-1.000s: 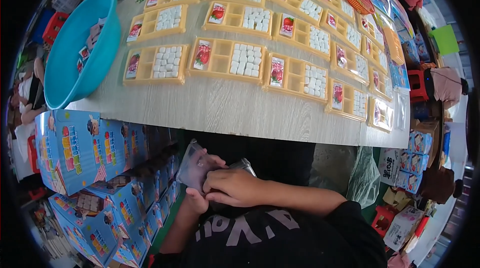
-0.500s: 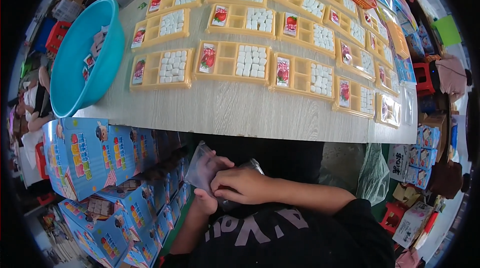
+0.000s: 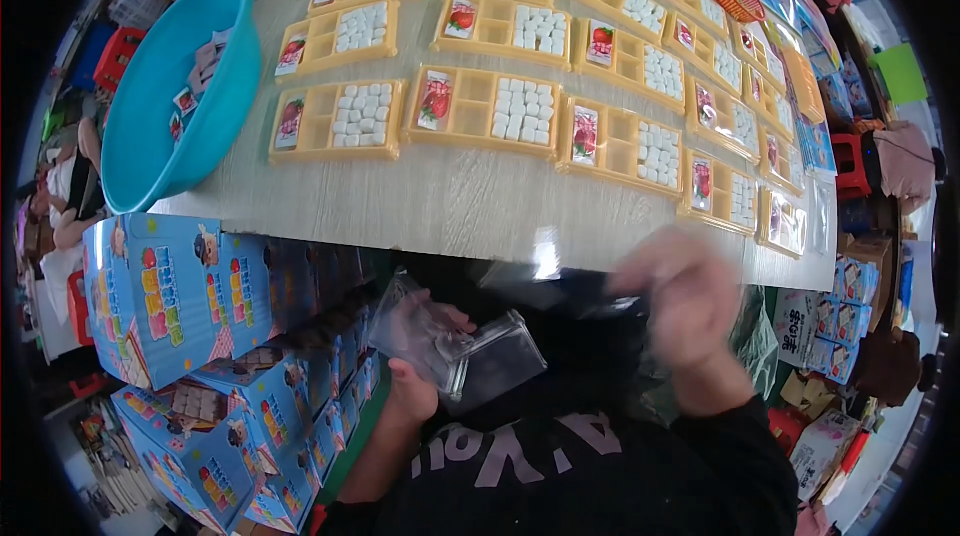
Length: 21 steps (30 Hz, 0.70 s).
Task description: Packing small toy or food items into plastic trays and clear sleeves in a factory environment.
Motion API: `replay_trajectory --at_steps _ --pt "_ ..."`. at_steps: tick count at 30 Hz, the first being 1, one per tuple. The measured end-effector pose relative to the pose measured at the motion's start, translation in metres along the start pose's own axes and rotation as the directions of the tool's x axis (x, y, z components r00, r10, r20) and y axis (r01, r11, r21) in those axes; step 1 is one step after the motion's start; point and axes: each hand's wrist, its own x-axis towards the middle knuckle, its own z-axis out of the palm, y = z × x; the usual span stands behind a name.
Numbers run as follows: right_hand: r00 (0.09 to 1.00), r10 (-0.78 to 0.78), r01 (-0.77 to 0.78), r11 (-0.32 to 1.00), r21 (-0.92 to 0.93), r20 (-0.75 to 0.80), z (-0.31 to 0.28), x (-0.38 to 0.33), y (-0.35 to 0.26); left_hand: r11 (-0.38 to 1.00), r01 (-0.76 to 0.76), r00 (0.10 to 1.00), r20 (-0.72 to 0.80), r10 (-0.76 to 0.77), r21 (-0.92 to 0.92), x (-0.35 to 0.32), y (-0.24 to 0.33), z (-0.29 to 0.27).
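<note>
Below the desk (image 3: 430, 206) edge, the left hand (image 3: 418, 376) grips a stack of clear lids (image 3: 455, 351); the blurred right hand (image 3: 680, 301) lifts one away. The yellow trays (image 3: 480, 111) mostly lie filled, uncovered.

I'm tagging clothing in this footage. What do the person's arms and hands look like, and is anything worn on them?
Both hands are bare: no gloves, rings or watch show. The right hand is motion-blurred; its forearm wears a black long sleeve reaching the wrist. The left hand has a bare forearm. The black top carries pale lettering.
</note>
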Motion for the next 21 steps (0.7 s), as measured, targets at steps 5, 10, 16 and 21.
replay_trajectory --at_steps 5,10,16,21 --pt "0.895 0.388 -0.441 0.846 -0.3 -0.222 -0.075 0.106 0.017 0.999 -0.012 1.0 0.0 0.012 -0.044 -0.001 -0.008 -0.006" --pt "0.889 0.457 -0.341 0.68 -0.649 0.012 -0.112 0.16 0.099 0.999 -0.02 0.999 0.025 0.022 -0.05 0.0 -0.007 -0.001" --pt "0.889 0.432 -0.102 0.513 -0.852 0.154 -0.099 0.172 0.115 0.999 -0.016 1.0 -0.022 0.017 0.045 -0.002 -0.004 -0.001" --pt "0.948 0.235 0.1 0.427 -0.899 0.216 -0.087 0.166 0.127 0.998 -0.028 1.0 -0.001 0.028 0.048 -0.002 -0.005 -0.001"
